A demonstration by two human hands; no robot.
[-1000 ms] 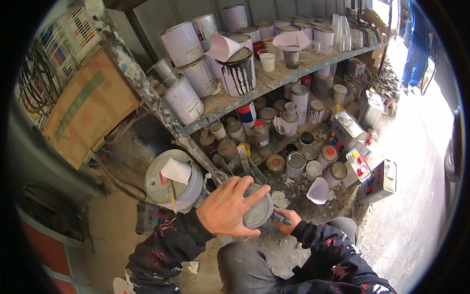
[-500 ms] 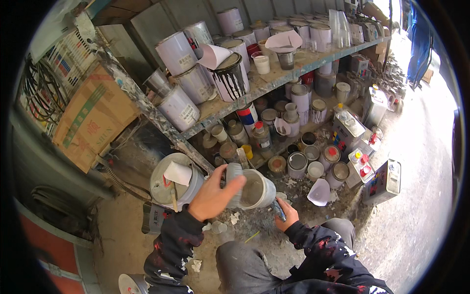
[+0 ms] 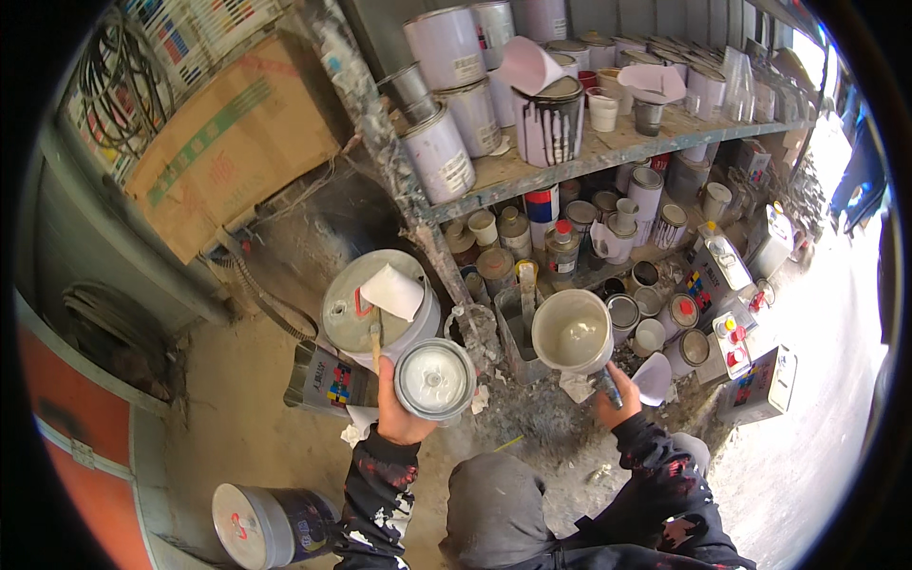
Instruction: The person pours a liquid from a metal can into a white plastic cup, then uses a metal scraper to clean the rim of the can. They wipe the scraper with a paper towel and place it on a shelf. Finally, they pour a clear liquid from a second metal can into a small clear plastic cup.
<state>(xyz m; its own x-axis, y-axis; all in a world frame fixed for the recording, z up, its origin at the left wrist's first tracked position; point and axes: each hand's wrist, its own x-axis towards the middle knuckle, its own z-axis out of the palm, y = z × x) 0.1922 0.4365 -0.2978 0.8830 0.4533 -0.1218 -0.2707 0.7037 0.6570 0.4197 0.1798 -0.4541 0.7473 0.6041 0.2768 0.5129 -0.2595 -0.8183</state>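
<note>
My left hand (image 3: 397, 418) is closed round the edge of a round lid (image 3: 434, 378), held face up with whitish residue inside. My right hand (image 3: 617, 399) grips a dark, paint-stained handle (image 3: 608, 383) attached to an uncovered pale cup (image 3: 568, 328), which has a whitish patch in its grey-beige bottom. The lid and cup are apart. Behind the lid stands a large white drum (image 3: 344, 313) with a paper cone (image 3: 396, 293) and a brush (image 3: 375, 337) on top. A grey rectangular tin (image 3: 516, 332) is partly hidden by the cup.
A paint-crusted shelf rack (image 3: 503, 185) holds several cans and cups. Rectangular cans (image 3: 756, 389) stand at the right. A metal can (image 3: 313, 375) sits beside the drum, and another drum (image 3: 266, 527) is at lower left. A cardboard box (image 3: 228, 152) and hanging cables (image 3: 123, 95) are upper left.
My left hand has lifted the lid off the cup and moved it left, turned face up. My right hand still holds the cup by its handle. The camera view has shifted.
</note>
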